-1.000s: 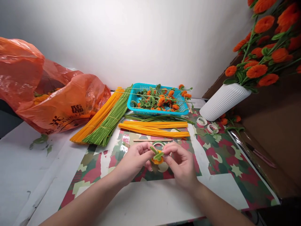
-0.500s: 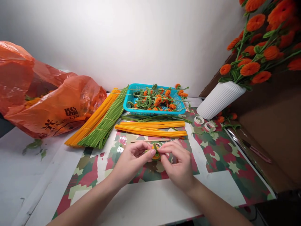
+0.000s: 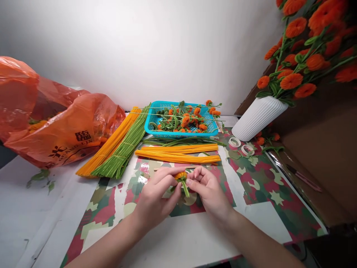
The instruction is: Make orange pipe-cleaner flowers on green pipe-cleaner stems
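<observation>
Between my hands, above the camouflage-patterned cover, is a small pipe-cleaner flower (image 3: 181, 176) with a yellow-orange head and a green stem end pointing down toward me. My left hand (image 3: 160, 191) pinches it from the left, fingers over the head and thumb underneath. My right hand (image 3: 208, 188) is at its right side, thumb and a finger touching the green part; the exact grip is partly hidden. Just beyond my fingers lie a thin wooden stick (image 3: 192, 167) and loose yellow pipe cleaners (image 3: 178, 153).
A blue basket (image 3: 181, 135) of orange flowers stands behind. Bundles of yellow (image 3: 108, 143) and green pipe cleaners (image 3: 119, 149) lean beside an orange plastic bag (image 3: 64, 130). At right are tape rolls (image 3: 247, 150), a white vase (image 3: 258, 117) and a cutter knife (image 3: 304, 178).
The flower has been turned in my fingers: its green end now points down toward me and the yellow-orange head faces away. My left hand has rolled over it, and my right fingers have opened somewhat.
</observation>
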Tool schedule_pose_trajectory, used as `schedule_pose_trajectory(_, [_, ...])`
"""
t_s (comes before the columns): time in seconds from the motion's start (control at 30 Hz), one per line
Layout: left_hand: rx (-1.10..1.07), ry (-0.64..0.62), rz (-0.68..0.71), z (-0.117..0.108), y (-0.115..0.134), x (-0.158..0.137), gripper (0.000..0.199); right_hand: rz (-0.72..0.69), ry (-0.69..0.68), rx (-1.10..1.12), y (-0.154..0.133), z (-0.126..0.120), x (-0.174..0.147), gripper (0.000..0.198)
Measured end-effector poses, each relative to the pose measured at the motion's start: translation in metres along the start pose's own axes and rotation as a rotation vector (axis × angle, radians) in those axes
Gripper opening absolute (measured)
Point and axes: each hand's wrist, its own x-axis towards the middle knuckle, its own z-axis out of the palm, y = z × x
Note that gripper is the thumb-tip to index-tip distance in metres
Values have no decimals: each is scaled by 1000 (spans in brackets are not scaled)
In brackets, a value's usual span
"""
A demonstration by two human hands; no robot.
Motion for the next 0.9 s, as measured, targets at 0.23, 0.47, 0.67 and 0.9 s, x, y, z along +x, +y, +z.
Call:
schedule_pose_trajectory(0.23, [-518, -37, -689, 4, 0, 6, 20, -249, 99, -299, 3, 4, -3, 22])
schedule_pose_trajectory(0.47, [-747, -4, -859, 5, 0, 9, 26, -707, 79, -756, -2, -2, -2, 12])
schedule_pose_trajectory(0.67, [-594, -73, -849, -2, -4, 10, 25, -1045, -60, -1134, -9, -16, 5, 16])
schedule_pose_trajectory(0.9, [-306, -34, -567, 1, 0, 4, 18, -1023, -26, -1138, 1, -11, 4, 15])
